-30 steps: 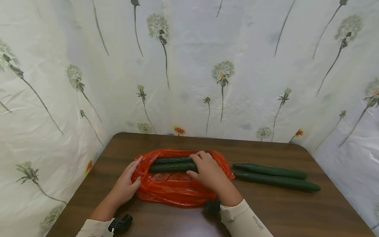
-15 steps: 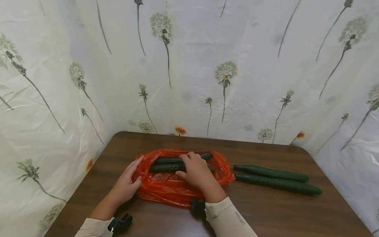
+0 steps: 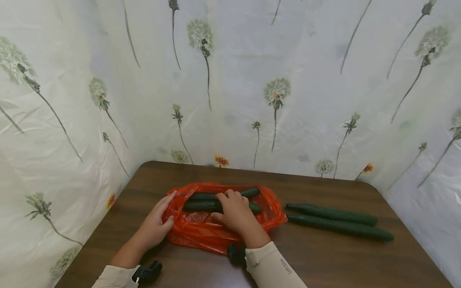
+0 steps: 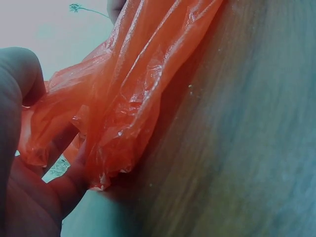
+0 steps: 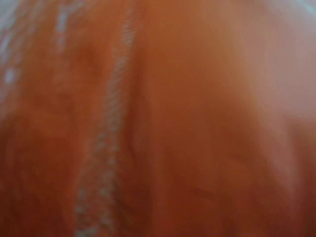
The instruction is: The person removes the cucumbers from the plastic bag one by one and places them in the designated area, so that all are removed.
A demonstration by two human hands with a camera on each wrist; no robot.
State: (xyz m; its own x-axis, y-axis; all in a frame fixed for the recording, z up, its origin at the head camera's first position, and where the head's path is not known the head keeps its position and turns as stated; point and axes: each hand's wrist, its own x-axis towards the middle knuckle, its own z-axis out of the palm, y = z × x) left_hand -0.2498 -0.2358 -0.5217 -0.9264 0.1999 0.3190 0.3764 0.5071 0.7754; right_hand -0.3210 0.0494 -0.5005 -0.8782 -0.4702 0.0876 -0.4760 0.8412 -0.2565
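A crinkled red plastic bag [image 3: 198,238] lies on the table, its opening spread upward. Inside it, side by side, are a front cucumber [image 3: 201,206] and a back cucumber [image 3: 251,192]. My left hand [image 3: 153,226] holds the bag's left end, fingers and thumb around the film, which also shows in the left wrist view as red plastic [image 4: 123,113] between the fingers. Over the middle of the cucumbers my right hand [image 3: 235,214] grips the front one, fingers bent across it and thumb on the near side. Blurred red film [image 5: 173,123] fills the right wrist view.
Right of the bag, an upper cucumber [image 3: 333,214] and a lower cucumber [image 3: 342,229] lie together on the brown wooden table [image 3: 317,264]. A dandelion-patterned sheet [image 3: 230,100] rises behind the table. Black devices [image 3: 147,273] sit at both wrists.
My right hand has moved left along the cucumbers, from the bag's right side to its middle, uncovering their right ends. The left hand stays at the bag's left end.
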